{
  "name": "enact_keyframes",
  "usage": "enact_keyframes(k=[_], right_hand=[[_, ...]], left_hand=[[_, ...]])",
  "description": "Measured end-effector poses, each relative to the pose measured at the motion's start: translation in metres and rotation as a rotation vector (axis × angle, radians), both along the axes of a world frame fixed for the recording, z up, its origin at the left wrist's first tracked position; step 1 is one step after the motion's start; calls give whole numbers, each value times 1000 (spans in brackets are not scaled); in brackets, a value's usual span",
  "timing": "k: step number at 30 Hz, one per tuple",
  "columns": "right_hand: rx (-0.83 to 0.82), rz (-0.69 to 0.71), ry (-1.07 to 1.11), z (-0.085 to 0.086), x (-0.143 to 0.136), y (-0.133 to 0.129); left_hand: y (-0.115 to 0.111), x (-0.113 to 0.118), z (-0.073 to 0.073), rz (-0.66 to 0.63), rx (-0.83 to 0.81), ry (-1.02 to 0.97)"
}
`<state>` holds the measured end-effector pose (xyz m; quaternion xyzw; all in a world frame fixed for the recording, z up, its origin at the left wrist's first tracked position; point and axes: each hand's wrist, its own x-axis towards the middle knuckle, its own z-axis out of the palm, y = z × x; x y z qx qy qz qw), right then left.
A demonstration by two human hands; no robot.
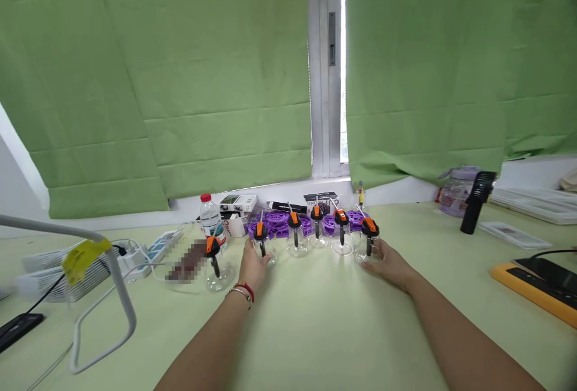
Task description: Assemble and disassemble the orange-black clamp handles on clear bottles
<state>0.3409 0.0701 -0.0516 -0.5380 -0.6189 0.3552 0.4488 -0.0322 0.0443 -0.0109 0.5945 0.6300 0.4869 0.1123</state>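
Observation:
Several clear bottles with orange and black lids and straws stand in a curved row on the pale green table (311, 331). My left hand (253, 266) is wrapped round the second bottle from the left (260, 233). On the right, my right hand (387, 266) grips the rightmost bottle (369, 228). Between my hands stand other such bottles, one of them (341, 231) near my right hand. The leftmost bottle (215, 264) stands apart, left of my left hand. Purple plastic pieces (277, 220) lie behind the row.
A red-capped water bottle (211, 219) and small boxes (238, 203) stand behind. At left are a power strip (157, 249), cables and a white metal frame (124, 295). A lidded jug (457, 192), a black holder (476, 201) and an orange device (536, 289) are at right.

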Motion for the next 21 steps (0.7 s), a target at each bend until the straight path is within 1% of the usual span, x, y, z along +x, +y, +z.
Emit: enact_keyframes(k=[2, 4, 5, 6, 7, 8, 9, 11, 12, 13, 14, 16, 18, 21], right_hand=[[-2, 3, 8, 0, 0, 1], [0, -4, 0, -2, -1, 4], [6, -13, -5, -3, -1, 6], [14, -22, -10, -4, -1, 7], [21, -33, -17, -5, -2, 9], [26, -46, -24, -6, -3, 10], [32, -58, -31, -7, -3, 10], [40, -82, -53, -8, -5, 11], [46, -94, -65, -8, -6, 10], [55, -104, -73, -9, -7, 10], [67, -107, -79, -10, -7, 9], [96, -105, -100, -11, -7, 9], [116, -104, -138, -13, -7, 9], [115, -116, -195, -17, -6, 11]], left_hand=[[-14, -3, 5, -24, 48, 76], [-33, -12, 11, -54, 116, 168], [-42, -19, 14, -50, 227, 307], [-50, -26, 16, -11, 338, 419], [-57, -34, 17, 56, 428, 480], [-62, -43, 17, 136, 478, 504], [-65, -51, 14, 219, 492, 490], [-64, -65, 6, 371, 444, 376], [-60, -71, 1, 428, 383, 291], [-56, -75, -4, 450, 302, 200], [-51, -77, -8, 423, 222, 114], [-39, -76, -15, 299, 105, -7], [-27, -71, -19, 231, 71, -72], [-11, -60, -21, 192, 75, -87]])
